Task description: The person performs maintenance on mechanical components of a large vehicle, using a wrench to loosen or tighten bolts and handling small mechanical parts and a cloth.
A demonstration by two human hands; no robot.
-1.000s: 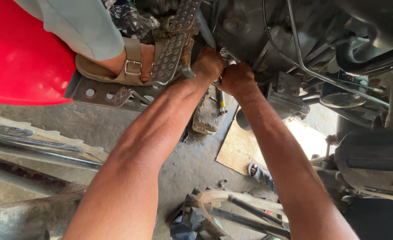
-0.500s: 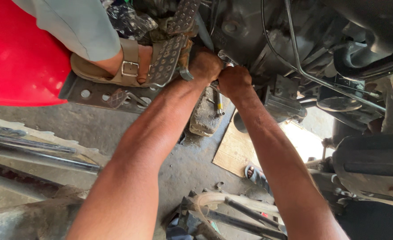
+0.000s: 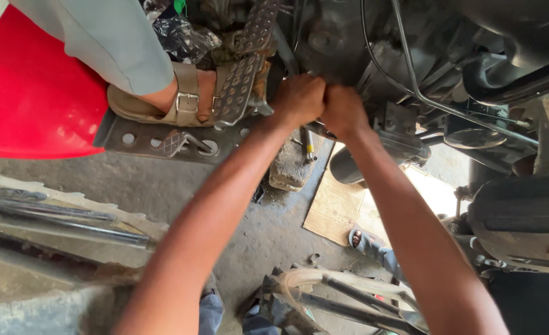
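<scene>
both fists, left hand (image 3: pixel 298 99) and right hand (image 3: pixel 343 110), touch and clamp together on a dark tool handle (image 3: pixel 315 128) against the engine housing (image 3: pixel 343 43); likely mid-turn, needing steady force; someone's sandalled foot (image 3: pixel 163 102) rests left

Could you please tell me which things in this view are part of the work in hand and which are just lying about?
In hand:
- left hand and right hand, clenched together against the dark machine housing
- tool shaft hanging below the fists

Lying about:
- cardboard sheet on the floor
- stone block
- red fender
- another person's sandalled foot on the studded footplate
</scene>
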